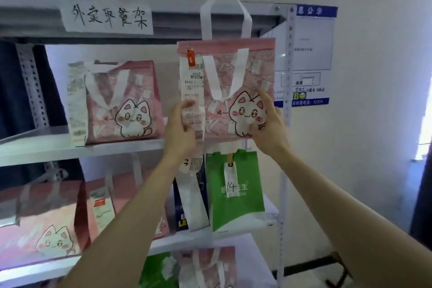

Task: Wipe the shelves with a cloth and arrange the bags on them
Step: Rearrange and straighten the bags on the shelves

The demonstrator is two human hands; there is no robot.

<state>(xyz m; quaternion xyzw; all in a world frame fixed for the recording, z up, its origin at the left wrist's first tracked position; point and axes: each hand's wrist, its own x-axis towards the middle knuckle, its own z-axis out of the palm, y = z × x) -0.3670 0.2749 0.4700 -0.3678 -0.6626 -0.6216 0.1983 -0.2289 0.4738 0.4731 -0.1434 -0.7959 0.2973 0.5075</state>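
A pink cat-print bag (233, 82) with white handles and a long receipt is held up in front of the upper shelf (46, 147), at its right end. My left hand (180, 128) grips the bag's lower left edge over the receipt. My right hand (268, 124) grips its lower right corner. A second pink cat bag (117, 103) stands on the same shelf to the left. No cloth is in view.
The shelf below holds a green bag (236, 192) marked 14, a dark blue bag (180, 213) and another pink cat bag (46, 224). More bags (205, 266) sit lower. A handwritten paper sign (107, 17) hangs on the top shelf. A notice board (311, 54) is on the right wall.
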